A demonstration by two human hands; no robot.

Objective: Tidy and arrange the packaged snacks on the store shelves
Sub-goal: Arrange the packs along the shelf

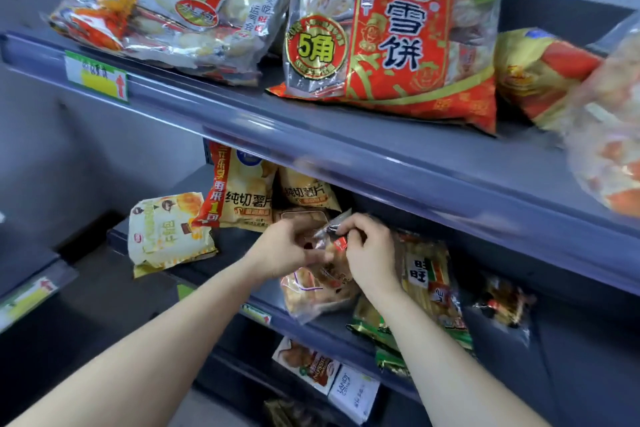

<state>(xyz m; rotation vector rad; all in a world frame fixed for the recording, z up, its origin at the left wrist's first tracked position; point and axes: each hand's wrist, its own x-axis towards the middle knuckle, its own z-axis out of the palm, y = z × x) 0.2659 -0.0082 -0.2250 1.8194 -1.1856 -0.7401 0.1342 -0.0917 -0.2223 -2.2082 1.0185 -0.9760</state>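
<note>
At the front edge of the grey metal middle shelf (239,240) a crinkled clear plastic bag of orange-brown snacks (317,289) is lying, red label near its bunched top; left hand (287,246) grip is clamping that top, right hand (367,253) grip is pinching it too

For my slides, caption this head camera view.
Left hand and right hand hold a clear snack bag at the middle shelf.

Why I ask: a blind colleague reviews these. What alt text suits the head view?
A person's left hand and right hand grip a clear snack bag on the middle shelf, beside yellow chip packets. Large rice-cracker bags sit on the upper shelf.
</note>
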